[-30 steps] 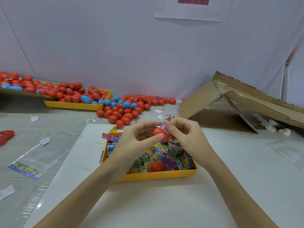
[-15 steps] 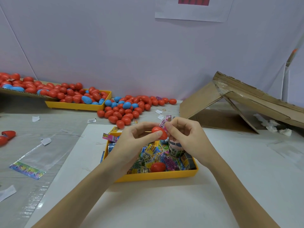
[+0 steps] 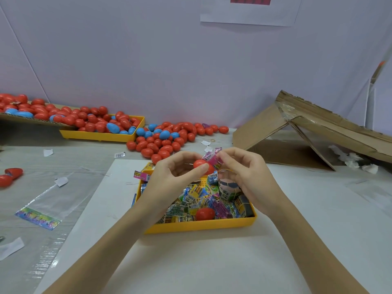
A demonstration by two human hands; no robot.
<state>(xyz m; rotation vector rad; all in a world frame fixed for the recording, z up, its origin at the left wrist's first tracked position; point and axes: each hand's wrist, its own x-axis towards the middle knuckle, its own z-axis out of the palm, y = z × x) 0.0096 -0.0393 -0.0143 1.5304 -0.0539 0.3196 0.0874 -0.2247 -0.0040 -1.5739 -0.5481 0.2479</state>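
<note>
On the near tabletop [image 3: 191, 262], a yellow tray [image 3: 201, 227] holds many printed packets [image 3: 195, 193] and one loose red egg [image 3: 204, 213]. Just above its far edge, the left hand [image 3: 169, 177] pinches a red plastic egg [image 3: 201, 164] between its fingers, while the right hand [image 3: 246, 172] pinches a pink packet [image 3: 213, 159] against it. Filling looks under way, with closing yet to do. The packets show barcodes, but no words are legible. Beyond, red and blue eggs [image 3: 167, 141] lie heaped beside a second yellow tray [image 3: 99, 136].

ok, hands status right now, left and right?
Left hand: closed, pinching the red egg between thumb and fingers.
Right hand: closed, pinching a pink packet against the egg.
</note>
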